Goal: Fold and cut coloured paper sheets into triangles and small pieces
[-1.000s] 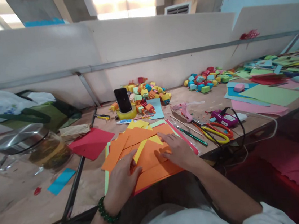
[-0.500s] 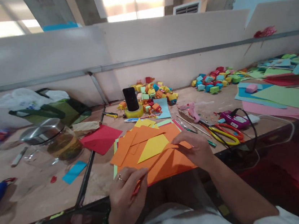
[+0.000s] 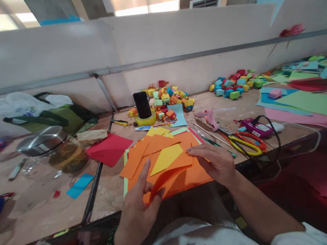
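Worktop (image 3: 50, 216), scuffed brown, bears a layered, mostly orange paper stack (image 3: 186, 185); on top curls an orange paper sheet (image 3: 170, 174) between bare left hand (image 3: 140, 208), thumb and forefinger apart, and bare right hand (image 3: 219, 165); whether either pinches it, I cannot tell. Light, even pressure should avoid stray creases.
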The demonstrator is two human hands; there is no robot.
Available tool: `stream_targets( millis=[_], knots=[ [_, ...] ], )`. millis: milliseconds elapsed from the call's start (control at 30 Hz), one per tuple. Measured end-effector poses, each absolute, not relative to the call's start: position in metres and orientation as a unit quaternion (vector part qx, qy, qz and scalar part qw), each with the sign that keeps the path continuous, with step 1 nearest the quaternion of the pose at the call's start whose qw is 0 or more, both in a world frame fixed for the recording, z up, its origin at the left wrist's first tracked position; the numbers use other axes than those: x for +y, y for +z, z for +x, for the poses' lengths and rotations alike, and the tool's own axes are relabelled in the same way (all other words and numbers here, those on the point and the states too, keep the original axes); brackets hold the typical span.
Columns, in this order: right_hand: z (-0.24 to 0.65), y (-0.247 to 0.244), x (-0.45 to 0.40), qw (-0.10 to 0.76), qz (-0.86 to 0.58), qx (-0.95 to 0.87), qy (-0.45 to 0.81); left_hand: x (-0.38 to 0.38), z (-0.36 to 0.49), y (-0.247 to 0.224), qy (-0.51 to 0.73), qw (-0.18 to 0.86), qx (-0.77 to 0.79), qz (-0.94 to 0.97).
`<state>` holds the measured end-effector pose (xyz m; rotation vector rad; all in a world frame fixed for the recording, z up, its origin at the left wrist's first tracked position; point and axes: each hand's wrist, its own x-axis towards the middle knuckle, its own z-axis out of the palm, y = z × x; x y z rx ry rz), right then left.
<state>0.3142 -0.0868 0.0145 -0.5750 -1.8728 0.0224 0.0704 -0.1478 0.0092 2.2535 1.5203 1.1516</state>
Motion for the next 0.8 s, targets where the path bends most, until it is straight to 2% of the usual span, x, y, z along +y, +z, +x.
stream_targets(
  millis=[200,367,467,600,800],
  knots=[
    [0.318,0.009,-0.084,0.519,-0.287,-0.805,-0.009,-0.148,0.063,0.010,0.331,0.149,0.524,0.771],
    [0.318,0.015,-0.085,0.500,-0.253,-0.828,0.030,-0.135,0.057,0.018,0.297,0.182,0.532,0.772],
    [0.316,0.014,-0.087,0.467,-0.238,-0.848,0.073,-0.128,0.060,0.023,0.300,0.230,0.558,0.739],
    [0.316,0.007,-0.089,0.467,-0.241,-0.845,0.100,-0.127,0.069,0.025,0.315,0.281,0.550,0.721],
    [0.325,0.004,-0.089,0.426,-0.263,-0.864,0.058,-0.126,0.086,0.017,0.337,0.288,0.564,0.696]
  ],
)
